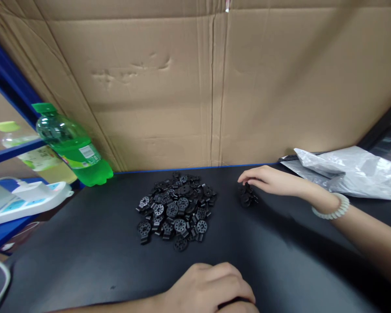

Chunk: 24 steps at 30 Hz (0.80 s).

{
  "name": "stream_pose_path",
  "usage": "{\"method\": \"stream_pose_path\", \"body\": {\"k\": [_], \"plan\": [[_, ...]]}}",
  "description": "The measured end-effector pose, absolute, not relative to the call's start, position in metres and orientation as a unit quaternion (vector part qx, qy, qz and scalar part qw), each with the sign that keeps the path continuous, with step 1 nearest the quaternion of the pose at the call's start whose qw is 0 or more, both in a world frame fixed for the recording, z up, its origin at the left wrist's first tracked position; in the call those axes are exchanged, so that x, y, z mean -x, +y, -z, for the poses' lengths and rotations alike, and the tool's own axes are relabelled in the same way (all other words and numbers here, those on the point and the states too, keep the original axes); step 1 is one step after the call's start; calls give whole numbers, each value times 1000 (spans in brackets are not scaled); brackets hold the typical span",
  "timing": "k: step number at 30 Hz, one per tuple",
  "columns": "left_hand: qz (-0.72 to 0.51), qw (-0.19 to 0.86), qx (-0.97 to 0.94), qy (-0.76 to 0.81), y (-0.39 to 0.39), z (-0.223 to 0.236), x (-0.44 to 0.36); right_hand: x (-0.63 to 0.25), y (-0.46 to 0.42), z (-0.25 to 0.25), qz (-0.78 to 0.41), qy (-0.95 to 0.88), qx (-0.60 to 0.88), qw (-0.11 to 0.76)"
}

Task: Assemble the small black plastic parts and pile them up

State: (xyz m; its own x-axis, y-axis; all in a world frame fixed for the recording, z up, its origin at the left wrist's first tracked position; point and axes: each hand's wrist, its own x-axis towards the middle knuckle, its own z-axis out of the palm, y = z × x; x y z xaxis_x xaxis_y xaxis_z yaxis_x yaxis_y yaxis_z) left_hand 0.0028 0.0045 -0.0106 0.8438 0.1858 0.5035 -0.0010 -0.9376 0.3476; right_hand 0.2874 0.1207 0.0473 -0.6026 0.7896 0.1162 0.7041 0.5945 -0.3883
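At the bottom middle of the head view, my left hand [215, 289] is curled with its knuckles up. A dark gap shows under its fingers, but what they hold, if anything, is hidden. Farther out on the right, my right hand [263, 179] reaches over a small cluster of black parts [246, 199]. Its fingertips and thumb point down and close around a black part at the top of this cluster. Left of it lies a large heap of black plastic parts [177, 208], each a round disc with holes and a short tab.
A black tabletop [101, 243] spans the view, with a cardboard wall [156, 95] behind. At left stand a green soda bottle [74, 148], a paler bottle [42, 158] and a white power strip [29, 202] by a blue frame. A grey-white plastic bag [352, 171] lies back right.
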Motion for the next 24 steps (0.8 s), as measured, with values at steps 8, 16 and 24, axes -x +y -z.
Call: {"method": "stream_pose_path", "body": {"k": [8, 16, 24], "plan": [[-259, 166, -950, 52, 5, 9, -3, -290, 121, -50, -159, -879, 430, 132], [-253, 161, -953, 48, 5, 8, -2, -290, 119, -55, -151, -879, 434, 125], [-261, 153, -952, 55, 3, 6, -2, -290, 115, -55, -140, -887, 427, 105]]}}
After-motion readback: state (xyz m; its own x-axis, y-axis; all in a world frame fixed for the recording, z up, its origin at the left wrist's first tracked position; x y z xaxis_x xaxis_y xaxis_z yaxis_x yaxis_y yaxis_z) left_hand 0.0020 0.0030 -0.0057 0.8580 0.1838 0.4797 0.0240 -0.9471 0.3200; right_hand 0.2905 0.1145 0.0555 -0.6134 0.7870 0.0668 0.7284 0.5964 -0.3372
